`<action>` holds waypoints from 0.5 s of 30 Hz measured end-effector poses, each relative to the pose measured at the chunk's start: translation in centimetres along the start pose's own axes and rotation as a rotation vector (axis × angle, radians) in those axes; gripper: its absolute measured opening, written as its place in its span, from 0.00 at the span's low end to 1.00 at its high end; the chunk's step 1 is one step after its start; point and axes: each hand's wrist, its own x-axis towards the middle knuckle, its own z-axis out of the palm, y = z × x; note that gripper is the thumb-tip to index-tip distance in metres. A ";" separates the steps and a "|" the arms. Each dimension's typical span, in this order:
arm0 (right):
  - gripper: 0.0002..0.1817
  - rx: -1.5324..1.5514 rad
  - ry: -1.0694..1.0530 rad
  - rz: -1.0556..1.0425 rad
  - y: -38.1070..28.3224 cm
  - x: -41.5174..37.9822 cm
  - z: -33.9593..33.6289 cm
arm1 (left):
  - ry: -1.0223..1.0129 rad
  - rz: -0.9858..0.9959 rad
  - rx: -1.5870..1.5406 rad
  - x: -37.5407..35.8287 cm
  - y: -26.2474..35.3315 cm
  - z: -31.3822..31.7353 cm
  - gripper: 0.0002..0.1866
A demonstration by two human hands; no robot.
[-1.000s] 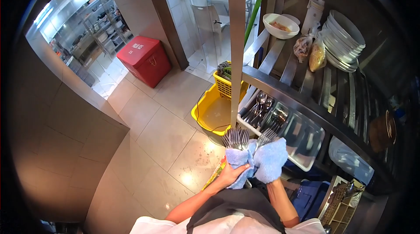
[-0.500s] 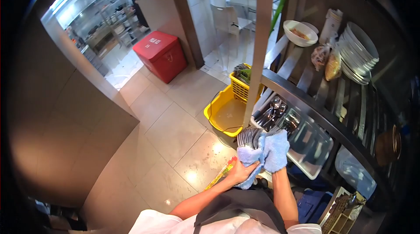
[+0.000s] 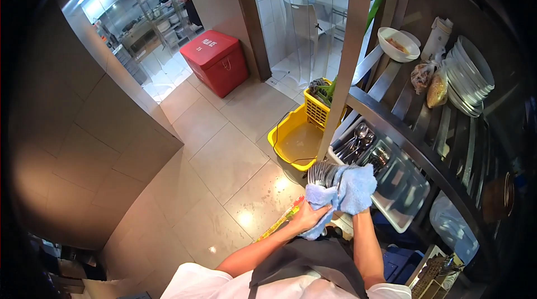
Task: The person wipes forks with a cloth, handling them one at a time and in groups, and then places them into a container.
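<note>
A bundle of forks (image 3: 320,173), tines up, stands in a fluffy blue cloth (image 3: 357,190) in front of my body. My left hand (image 3: 311,216) is closed around the lower, cloth-wrapped part of the bundle, thumb across the front. The cloth drapes over my right hand, hiding its fingers; only the right wrist (image 3: 361,219) shows below it. That covered hand presses against the right side of the forks. Just beyond is a grey cutlery tray (image 3: 400,222) with spoons (image 3: 361,138) and other cutlery in its compartments.
A metal rack (image 3: 411,137) on the right holds stacked plates (image 3: 467,78), a bowl (image 3: 399,45) and bagged food (image 3: 437,90). Left of its post are a yellow mop bucket (image 3: 285,145) and a red cooler box (image 3: 215,61). A person (image 3: 188,2) stands in the far kitchen.
The covered right hand and cloth have shifted slightly up and right across the forks. My view has turned a little, and a person has appeared in the far doorway.
</note>
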 end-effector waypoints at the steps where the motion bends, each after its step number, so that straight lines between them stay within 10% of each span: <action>1: 0.16 -0.174 -0.032 -0.137 0.0 -0.2 -0.6 | 0.001 0.040 -0.047 0.1 0.4 0.0 0.14; 5: 0.09 0.244 0.303 -0.213 0.7 0.4 1.4 | -0.037 0.025 -0.017 0.6 1.1 -1.0 0.14; 6: 0.07 -0.123 0.243 -0.257 0.3 0.9 2.7 | -0.002 0.036 -0.043 0.7 1.3 -0.9 0.14; 8: 0.09 0.773 0.522 0.283 -1.8 2.3 7.1 | 0.061 0.062 -0.097 1.0 1.9 -0.8 0.13; 15: 0.10 0.421 0.304 0.218 1.5 2.2 3.5 | -0.018 -0.021 -0.062 -0.8 2.7 -2.6 0.13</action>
